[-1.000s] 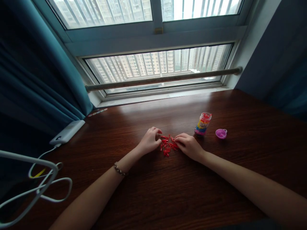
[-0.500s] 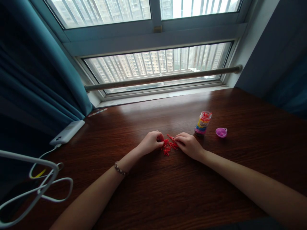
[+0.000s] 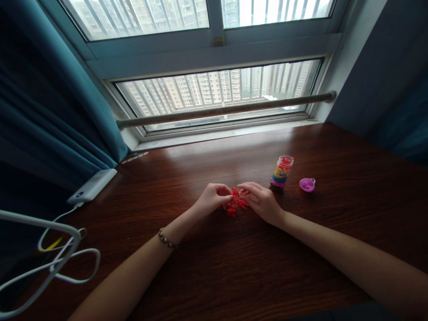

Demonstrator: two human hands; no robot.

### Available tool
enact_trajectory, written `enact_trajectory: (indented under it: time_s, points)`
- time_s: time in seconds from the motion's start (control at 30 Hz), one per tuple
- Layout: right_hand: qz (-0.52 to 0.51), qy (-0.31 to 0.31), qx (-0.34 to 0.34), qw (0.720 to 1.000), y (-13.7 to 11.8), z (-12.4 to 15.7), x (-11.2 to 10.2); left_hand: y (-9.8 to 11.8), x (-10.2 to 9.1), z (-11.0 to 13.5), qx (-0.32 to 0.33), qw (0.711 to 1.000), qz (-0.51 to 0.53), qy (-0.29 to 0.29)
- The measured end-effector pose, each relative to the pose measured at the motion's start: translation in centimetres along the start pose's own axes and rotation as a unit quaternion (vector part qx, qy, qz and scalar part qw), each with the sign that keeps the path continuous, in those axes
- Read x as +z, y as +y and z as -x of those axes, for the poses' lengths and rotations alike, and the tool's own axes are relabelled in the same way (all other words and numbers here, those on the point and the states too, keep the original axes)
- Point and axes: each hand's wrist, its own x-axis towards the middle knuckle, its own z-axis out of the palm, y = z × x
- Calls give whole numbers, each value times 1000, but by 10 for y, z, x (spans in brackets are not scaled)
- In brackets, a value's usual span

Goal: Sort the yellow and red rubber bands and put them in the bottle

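Note:
A loose pile of small red plastic pieces (image 3: pixel 236 206) lies on the dark wooden table, near the middle. My left hand (image 3: pixel 211 197) is at the pile's left side, thumb and forefinger pinched together on one red piece that is mostly hidden. From the right, my right hand (image 3: pixel 262 201) reaches over the pile, forefinger stretched out and thumb a little apart from it. Red shows between those fingers, but whether it is touched is unclear. Behind the right hand a clear jar (image 3: pixel 281 173) with a colourful label stands upright, lidless, with red pieces at its mouth.
A small purple cup-shaped lid (image 3: pixel 306 184) with a loop lies right of the jar. At the left edge are a white power bank (image 3: pixel 92 186) and looped white cables (image 3: pixel 75 254). A metal rail (image 3: pixel 227 109) crosses the window behind the table.
My left hand has shifted slightly right over the pile. My right hand's forefinger has reached further left and its fingers have spread. The pile is bunched closer together.

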Motion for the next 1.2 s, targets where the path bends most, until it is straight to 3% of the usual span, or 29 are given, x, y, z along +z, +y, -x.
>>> enact_trajectory:
  time_s: [0.13,0.23,0.5,0.63,0.87,1.03,1.13,1.2]
  points:
    - [-64,-17,9,998,-3,1,2,6,9,5,-24,993,92,-63]
    - [-80,-9,21,997,-4,2,2,5,13,8,-49,983,157,-79]
    - [-91,65,57,992,-6,0,2,1,16,7,-115,949,290,-54]
    - [-114,72,50,990,-9,1,2,0,17,7,-125,936,329,-27]
    - [-130,57,35,989,-14,1,-1,3,20,7,-123,929,345,-55]
    - [-145,43,43,988,-10,-4,-4,2,24,3,-94,941,325,5]
    - [-181,58,87,978,-2,-6,-5,4,19,-5,-62,950,300,56]
    - [-150,64,123,979,3,-6,-3,13,12,-13,-15,962,255,93]
